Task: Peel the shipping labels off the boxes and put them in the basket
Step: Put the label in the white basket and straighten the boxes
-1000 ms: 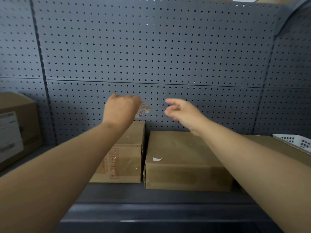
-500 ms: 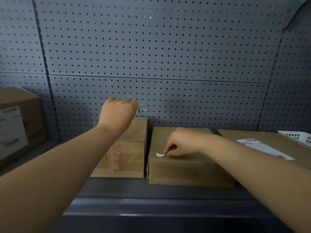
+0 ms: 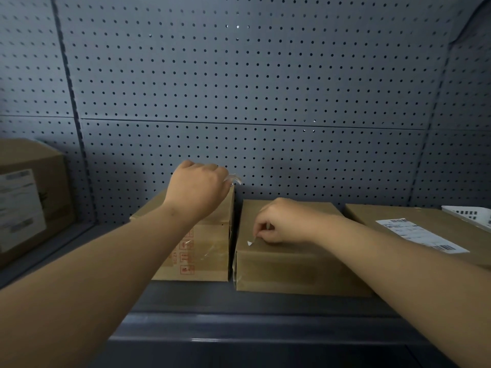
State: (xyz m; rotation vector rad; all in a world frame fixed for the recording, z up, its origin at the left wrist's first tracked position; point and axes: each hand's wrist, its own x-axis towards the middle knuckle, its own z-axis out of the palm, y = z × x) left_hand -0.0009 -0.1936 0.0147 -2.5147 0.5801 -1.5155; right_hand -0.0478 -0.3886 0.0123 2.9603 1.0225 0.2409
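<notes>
My left hand (image 3: 198,187) hovers over the small cardboard box (image 3: 207,251) with red marks, fist closed around a crumpled peeled label (image 3: 234,179) that sticks out at its right. My right hand (image 3: 279,224) rests on top of the middle box (image 3: 297,272), fingertips pinched at a small white label scrap (image 3: 250,243) near the box's front left edge. A third box (image 3: 377,213) on the right carries a full white shipping label (image 3: 419,235). The white basket (image 3: 470,215) shows only its corner at the far right.
A larger box (image 3: 50,181) with a white label (image 3: 18,208) stands at the far left of the grey shelf (image 3: 239,328). Grey pegboard (image 3: 239,88) forms the back wall close behind the boxes.
My right hand dropped from mid-air onto the middle box and pinched at the white scrap. My left hand stayed raised with the crumpled label. The view shifted, revealing the labelled right box.
</notes>
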